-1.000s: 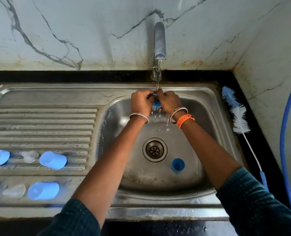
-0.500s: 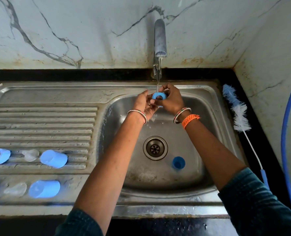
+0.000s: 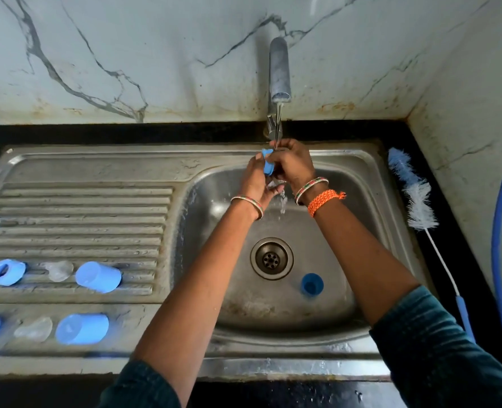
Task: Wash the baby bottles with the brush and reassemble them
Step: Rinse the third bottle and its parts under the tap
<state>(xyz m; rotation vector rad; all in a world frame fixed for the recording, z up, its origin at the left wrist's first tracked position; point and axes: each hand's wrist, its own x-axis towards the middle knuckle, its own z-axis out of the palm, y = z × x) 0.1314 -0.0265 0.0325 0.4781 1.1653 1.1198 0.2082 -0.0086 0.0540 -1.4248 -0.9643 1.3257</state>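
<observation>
Marble-veined wall behind, steel sink (image 3: 370, 178) set in a black counter, tap (image 3: 279, 69) running. Under the stream, a blue collar ring (image 3: 268, 165) held edge-on between both hands, its axis running roughly left to right. Left hand (image 3: 255, 184) cupped beneath and left of it, thumb and fingers curled on the rim; right hand (image 3: 292, 164) wrapped over it from above and right, fingers curled round, directly in the water. Probably a rinse in hand. Below the grip and slightly right, down in the basin past the drain: one blue cap (image 3: 312, 284), mouth up, nearer the right hand. Far to the right of the grip, on the counter: one bottle brush (image 3: 417, 201), handle trailing toward the person. Far left and below, on the drainboard: two blue caps, two blue rings, two clear teats in two rows, plus one clear piece at the left edge, too cropped to identify.
</observation>
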